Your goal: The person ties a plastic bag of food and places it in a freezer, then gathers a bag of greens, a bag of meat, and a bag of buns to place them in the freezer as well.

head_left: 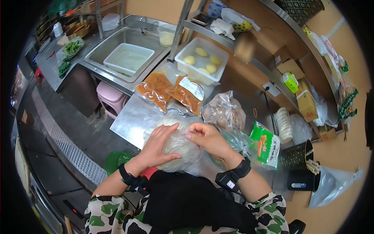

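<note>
While the left hand lies spread on the clear plastic bag, the right hand pinches its thin edge. The bag sits on the near side of the scissors. Pinching softly should help keep it from ripping.

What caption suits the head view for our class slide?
Left hand spread on a clear plastic bag, right hand pinching it, at a metal counter with orange-filled pouches.
</note>
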The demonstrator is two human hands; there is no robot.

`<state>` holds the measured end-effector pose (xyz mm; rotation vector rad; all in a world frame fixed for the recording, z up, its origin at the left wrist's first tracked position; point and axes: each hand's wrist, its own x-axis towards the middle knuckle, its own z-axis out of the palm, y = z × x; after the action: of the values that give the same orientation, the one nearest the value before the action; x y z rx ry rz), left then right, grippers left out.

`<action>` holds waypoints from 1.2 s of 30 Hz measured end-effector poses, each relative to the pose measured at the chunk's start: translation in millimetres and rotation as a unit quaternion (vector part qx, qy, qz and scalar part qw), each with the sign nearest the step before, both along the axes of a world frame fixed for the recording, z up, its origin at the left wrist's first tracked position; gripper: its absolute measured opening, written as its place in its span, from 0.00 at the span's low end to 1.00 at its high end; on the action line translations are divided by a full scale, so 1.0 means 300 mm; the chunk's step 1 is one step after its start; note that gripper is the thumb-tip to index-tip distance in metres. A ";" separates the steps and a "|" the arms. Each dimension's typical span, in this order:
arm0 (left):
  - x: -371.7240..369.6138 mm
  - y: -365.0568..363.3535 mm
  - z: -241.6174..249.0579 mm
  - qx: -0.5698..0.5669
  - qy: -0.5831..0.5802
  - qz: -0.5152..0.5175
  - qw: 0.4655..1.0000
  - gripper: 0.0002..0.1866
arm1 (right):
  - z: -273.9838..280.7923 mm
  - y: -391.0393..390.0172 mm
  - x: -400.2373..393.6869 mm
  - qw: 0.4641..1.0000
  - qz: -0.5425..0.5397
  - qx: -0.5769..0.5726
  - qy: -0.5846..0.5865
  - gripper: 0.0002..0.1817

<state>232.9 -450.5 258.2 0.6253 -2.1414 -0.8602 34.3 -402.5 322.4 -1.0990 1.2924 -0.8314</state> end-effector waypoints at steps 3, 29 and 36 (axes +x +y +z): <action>-0.044 -0.006 0.006 0.032 -0.087 -0.021 0.996 0.26 | -0.013 0.020 -0.042 0.996 -0.078 -0.038 -0.012 0.08; 0.002 -0.026 0.014 0.285 0.184 0.020 0.940 0.18 | -0.198 0.063 -0.053 0.847 0.164 -0.301 0.407 0.14; 0.033 0.024 -0.044 0.360 0.164 0.014 0.918 0.16 | -0.154 0.133 -0.003 0.826 0.218 -0.387 0.347 0.10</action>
<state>242.7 -443.4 245.0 0.7921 -1.4766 -1.6314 33.3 -362.7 276.3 -2.4232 1.1827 -0.6144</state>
